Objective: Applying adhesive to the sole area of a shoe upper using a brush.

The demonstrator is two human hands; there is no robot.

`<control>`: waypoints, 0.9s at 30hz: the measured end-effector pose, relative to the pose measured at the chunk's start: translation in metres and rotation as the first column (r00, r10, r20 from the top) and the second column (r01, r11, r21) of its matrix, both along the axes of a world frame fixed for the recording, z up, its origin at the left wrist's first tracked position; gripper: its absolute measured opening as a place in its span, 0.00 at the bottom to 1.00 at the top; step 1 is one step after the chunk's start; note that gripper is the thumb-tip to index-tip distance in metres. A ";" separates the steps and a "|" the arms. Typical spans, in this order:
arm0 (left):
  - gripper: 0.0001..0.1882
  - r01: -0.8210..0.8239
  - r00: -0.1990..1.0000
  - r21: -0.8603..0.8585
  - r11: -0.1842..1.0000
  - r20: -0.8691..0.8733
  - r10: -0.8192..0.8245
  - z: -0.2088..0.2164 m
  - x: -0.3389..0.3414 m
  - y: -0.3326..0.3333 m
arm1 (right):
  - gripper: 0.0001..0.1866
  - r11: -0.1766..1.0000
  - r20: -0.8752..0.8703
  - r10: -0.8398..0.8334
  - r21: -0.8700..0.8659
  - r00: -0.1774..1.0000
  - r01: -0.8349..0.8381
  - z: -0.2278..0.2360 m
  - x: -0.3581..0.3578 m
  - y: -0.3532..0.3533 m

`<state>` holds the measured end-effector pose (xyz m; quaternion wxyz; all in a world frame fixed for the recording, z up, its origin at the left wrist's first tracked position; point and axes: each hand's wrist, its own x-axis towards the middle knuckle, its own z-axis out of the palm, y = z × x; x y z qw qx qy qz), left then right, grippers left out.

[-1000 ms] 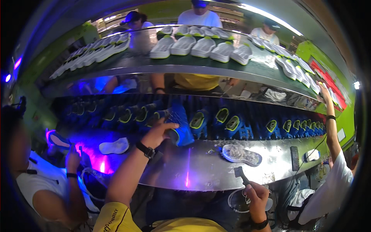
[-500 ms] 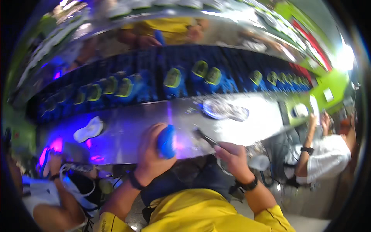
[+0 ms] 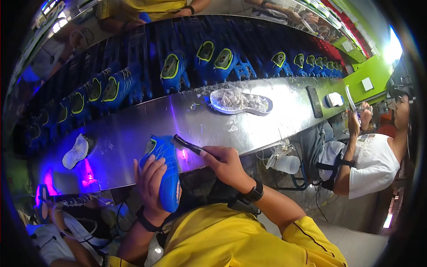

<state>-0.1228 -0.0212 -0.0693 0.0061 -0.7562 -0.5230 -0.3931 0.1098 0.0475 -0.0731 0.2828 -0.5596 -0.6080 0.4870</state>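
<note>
My left hand [image 3: 152, 184] grips a blue shoe [image 3: 169, 178] above the near edge of the metal bench, fingers wrapped round its side. The yellow-green collar of the shoe faces the far side. In my right hand [image 3: 229, 167] is a black-handled brush [image 3: 192, 146]. The brush's dark head meets the far right part of the shoe in the picture; whether it touches cannot be made out. Beyond my hands lies a pale shoe sole [image 3: 264, 105], its hollow filled with whitish scraps. Another white sole [image 3: 75, 153] rests on the bench at the left.
A dark slatted conveyor [image 3: 255, 42] carries several blue shoes [image 3: 171, 71] along the bench's far side. At the right are a black phone-like slab [image 3: 314, 101] and a white object [image 3: 334, 99]. People in white shirts work on both sides; a white container [image 3: 287, 164] sits below the bench edge.
The shoe has moved left and turned to show its length. My right hand has carried the brush left, up to the shoe. The whole view has shifted too.
</note>
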 end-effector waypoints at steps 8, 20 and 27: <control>0.27 -0.038 0.999 0.026 0.999 0.000 0.038 -0.015 0.011 0.000 | 0.13 0.981 -0.217 0.066 -0.162 0.974 -0.103 0.008 0.022 -0.026; 0.31 -0.057 0.998 -0.074 0.996 -0.009 0.056 0.002 0.041 -0.011 | 0.11 0.997 -0.345 0.039 -0.049 0.938 -0.060 0.031 0.051 -0.073; 0.36 -0.147 0.989 -0.121 0.982 -0.028 0.145 0.024 0.066 0.008 | 0.11 0.975 -0.324 0.110 0.217 0.940 -0.039 0.037 0.063 -0.074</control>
